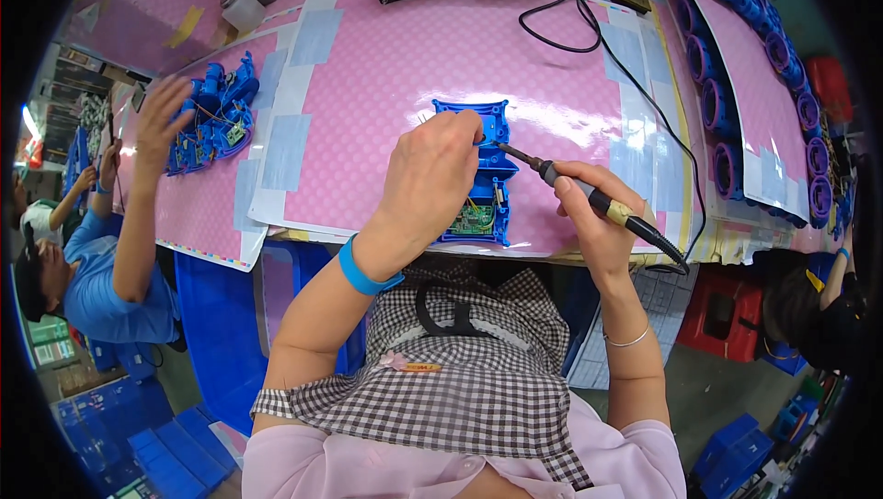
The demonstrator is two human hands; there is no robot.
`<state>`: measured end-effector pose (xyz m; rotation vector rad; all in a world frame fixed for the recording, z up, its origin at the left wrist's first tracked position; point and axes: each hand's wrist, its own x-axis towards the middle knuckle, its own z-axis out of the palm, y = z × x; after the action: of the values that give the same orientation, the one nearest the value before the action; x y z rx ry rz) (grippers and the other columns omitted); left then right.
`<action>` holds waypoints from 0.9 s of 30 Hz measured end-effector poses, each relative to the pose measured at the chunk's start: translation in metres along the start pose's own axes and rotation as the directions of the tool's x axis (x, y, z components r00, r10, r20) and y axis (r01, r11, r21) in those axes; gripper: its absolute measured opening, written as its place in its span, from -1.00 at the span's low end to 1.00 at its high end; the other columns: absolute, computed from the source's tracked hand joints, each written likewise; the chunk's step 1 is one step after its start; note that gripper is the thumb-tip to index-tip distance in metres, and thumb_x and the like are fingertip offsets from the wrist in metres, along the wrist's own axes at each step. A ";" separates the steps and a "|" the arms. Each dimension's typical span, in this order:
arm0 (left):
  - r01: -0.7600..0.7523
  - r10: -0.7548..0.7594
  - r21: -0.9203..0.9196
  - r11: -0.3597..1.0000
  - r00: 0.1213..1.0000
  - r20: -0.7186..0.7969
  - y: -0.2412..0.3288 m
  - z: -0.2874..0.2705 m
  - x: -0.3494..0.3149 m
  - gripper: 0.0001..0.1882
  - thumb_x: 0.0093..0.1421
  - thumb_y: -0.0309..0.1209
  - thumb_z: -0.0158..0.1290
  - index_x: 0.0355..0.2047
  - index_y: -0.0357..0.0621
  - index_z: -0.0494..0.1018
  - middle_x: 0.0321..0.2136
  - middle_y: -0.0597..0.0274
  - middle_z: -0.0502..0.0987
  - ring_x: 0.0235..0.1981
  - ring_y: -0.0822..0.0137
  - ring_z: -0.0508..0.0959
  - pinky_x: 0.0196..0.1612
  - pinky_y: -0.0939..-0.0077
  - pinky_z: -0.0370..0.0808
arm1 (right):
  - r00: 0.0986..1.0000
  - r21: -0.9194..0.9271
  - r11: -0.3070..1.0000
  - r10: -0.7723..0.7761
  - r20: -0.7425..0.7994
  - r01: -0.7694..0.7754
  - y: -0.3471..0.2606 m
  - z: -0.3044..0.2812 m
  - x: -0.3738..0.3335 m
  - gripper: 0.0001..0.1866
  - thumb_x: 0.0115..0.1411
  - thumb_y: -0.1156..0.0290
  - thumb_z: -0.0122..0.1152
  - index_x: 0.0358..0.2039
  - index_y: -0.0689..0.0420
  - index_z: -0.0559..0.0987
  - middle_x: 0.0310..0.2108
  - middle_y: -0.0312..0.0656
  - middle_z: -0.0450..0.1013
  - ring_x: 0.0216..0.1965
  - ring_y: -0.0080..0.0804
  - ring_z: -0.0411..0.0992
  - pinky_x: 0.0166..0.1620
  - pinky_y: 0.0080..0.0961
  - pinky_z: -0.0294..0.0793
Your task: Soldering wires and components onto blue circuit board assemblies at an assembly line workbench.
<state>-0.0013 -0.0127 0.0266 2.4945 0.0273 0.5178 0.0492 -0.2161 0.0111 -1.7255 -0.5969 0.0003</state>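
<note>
I'm judging the shell (498, 168), which is lying on the surface (368, 57), to be light, stiff and slightly slippery, and I'm favouring its rim for a hold, as the board (474, 218) in its near half is probably fragile. At the shell's right, the right hand (604, 232) is curling its fingers around the iron (550, 172); over the shell's far half, the left hand (430, 172) is bunching its fingers narrowly, hiding whatever they're pinching.

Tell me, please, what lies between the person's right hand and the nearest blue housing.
The head view shows the soldering iron there, reaching from the right hand toward the blue housing, above the pink sheet.
</note>
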 end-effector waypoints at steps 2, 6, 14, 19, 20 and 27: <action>-0.004 0.005 -0.026 1.000 1.000 0.018 -0.001 0.002 0.000 -0.94 0.04 -0.61 0.00 -0.43 -0.28 0.36 -0.50 -0.05 0.45 -0.43 -0.07 0.49 -0.40 0.11 0.41 | 1.000 -0.001 1.000 0.010 0.001 -0.010 0.000 -0.001 0.000 -0.82 0.11 0.56 0.24 -0.25 0.30 0.62 -0.44 -0.19 0.56 -0.55 -0.62 0.45 -0.49 -0.74 0.39; 0.020 -0.020 0.003 1.000 1.000 0.020 0.000 0.005 0.003 -0.91 0.00 -0.61 0.04 -0.43 -0.28 0.40 -0.51 0.00 0.48 -0.43 0.03 0.53 -0.39 0.20 0.44 | 1.000 -0.002 1.000 0.008 0.005 -0.008 0.000 -0.001 0.000 -0.83 0.11 0.56 0.25 -0.26 0.30 0.63 -0.44 -0.19 0.56 -0.55 -0.63 0.45 -0.49 -0.75 0.38; -0.065 0.062 -0.019 0.998 0.992 -0.111 -0.004 -0.006 0.000 -0.91 0.07 -0.56 0.06 -0.39 -0.30 0.48 -0.48 -0.03 0.49 -0.45 0.03 0.51 -0.39 0.19 0.44 | 1.000 -0.004 1.000 -0.004 0.025 0.004 -0.001 -0.002 0.001 -0.83 0.11 0.57 0.23 -0.26 0.30 0.62 -0.41 -0.17 0.55 -0.54 -0.61 0.46 -0.49 -0.73 0.39; 0.402 -0.448 -0.252 0.880 0.880 -0.158 -0.025 -0.035 -0.028 -0.80 0.02 -0.42 0.26 -0.34 -0.24 0.60 -0.52 0.26 0.49 -0.50 0.48 0.41 -0.46 0.58 0.32 | 0.998 0.042 0.998 0.054 0.006 -0.055 0.000 -0.008 -0.001 -0.81 0.13 0.58 0.21 -0.23 0.32 0.60 -0.44 -0.18 0.52 -0.54 -0.59 0.44 -0.46 -0.71 0.39; 0.458 -0.494 -0.236 0.857 0.861 -0.123 -0.027 -0.036 -0.032 -0.80 0.01 -0.40 0.28 -0.37 -0.25 0.60 -0.52 0.27 0.48 -0.50 0.49 0.40 -0.46 0.60 0.30 | 0.999 0.045 0.998 0.051 0.008 -0.052 -0.001 -0.007 -0.001 -0.81 0.13 0.58 0.21 -0.23 0.32 0.60 -0.44 -0.18 0.52 -0.54 -0.59 0.44 -0.46 -0.71 0.39; 0.380 -0.422 -0.212 0.900 0.882 -0.209 -0.017 -0.012 -0.022 -0.82 0.03 -0.39 0.24 -0.47 -0.28 0.58 -0.55 0.15 0.53 -0.51 0.38 0.47 -0.45 0.54 0.35 | 0.997 0.097 0.993 0.069 -0.022 -0.067 -0.003 -0.004 -0.001 -0.81 0.13 0.58 0.21 -0.22 0.32 0.60 -0.48 -0.19 0.51 -0.54 -0.59 0.43 -0.45 -0.71 0.39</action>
<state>-0.0243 0.0046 0.0185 2.1616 0.5689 0.6217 0.0484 -0.2201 0.0143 -1.6488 -0.5113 0.0543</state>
